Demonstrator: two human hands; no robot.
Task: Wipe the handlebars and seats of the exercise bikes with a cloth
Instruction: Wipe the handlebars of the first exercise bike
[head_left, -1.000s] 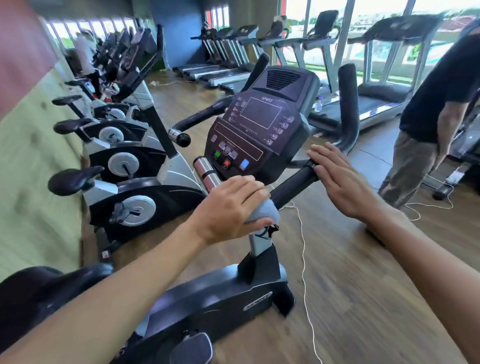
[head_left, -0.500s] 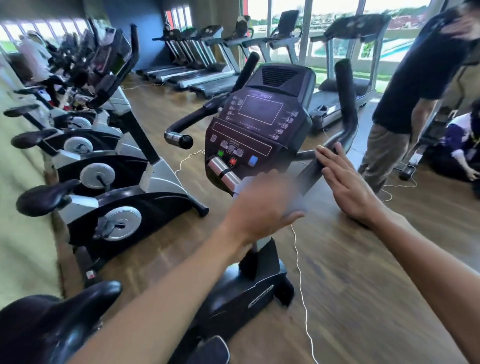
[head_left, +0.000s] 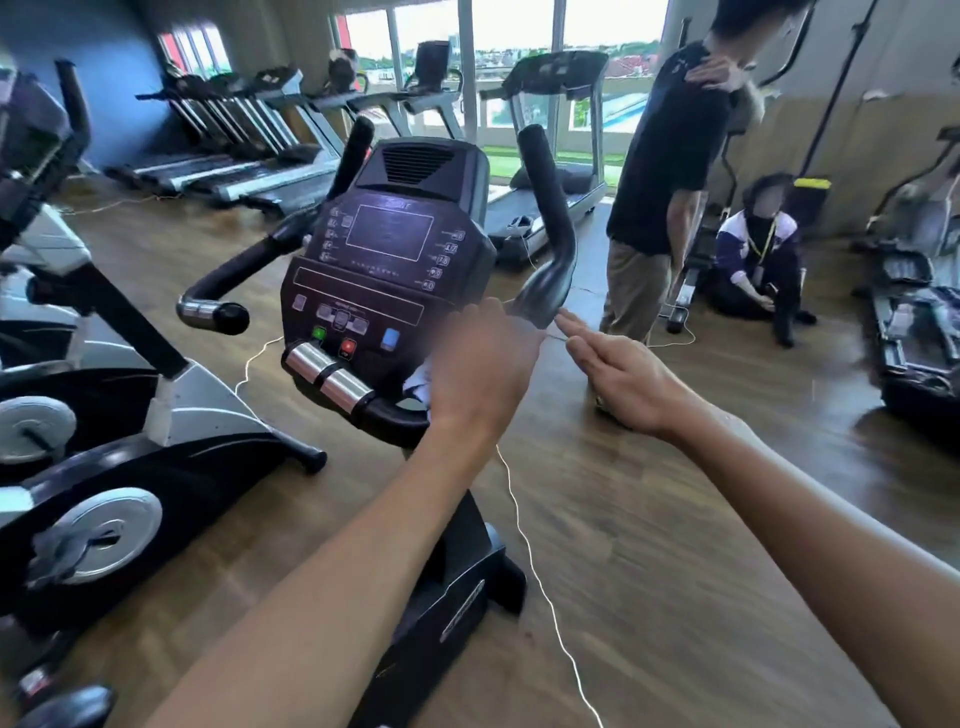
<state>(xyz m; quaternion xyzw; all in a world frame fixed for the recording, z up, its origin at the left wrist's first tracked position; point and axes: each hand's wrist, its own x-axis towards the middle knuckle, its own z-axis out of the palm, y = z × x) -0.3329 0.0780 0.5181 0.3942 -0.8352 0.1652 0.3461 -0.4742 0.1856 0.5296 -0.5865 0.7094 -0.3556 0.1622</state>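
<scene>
An exercise bike stands in front of me with a dark console (head_left: 387, 260) and black handlebars. My left hand (head_left: 480, 369), blurred by motion, grips a pale cloth (head_left: 418, 384) against the handlebar's lower right part, just right of the chrome pulse grips (head_left: 327, 374). My right hand (head_left: 626, 374) is held out with straight fingers, its fingertips near the bend of the right handlebar (head_left: 548, 244); whether they touch it I cannot tell. The left handlebar (head_left: 228, 291) juts out free on the left.
More exercise bikes (head_left: 78, 441) line the left side. Treadmills (head_left: 545, 156) stand along the windows at the back. A person in a black shirt (head_left: 660, 182) stands close on the right, another person (head_left: 758, 254) sits on the floor behind. A white cable (head_left: 540, 587) runs across the wooden floor.
My view has swung to the right. My left hand with the cloth has moved up and right along the handlebar. My right hand has slipped off the right handlebar and now lies beside it.
</scene>
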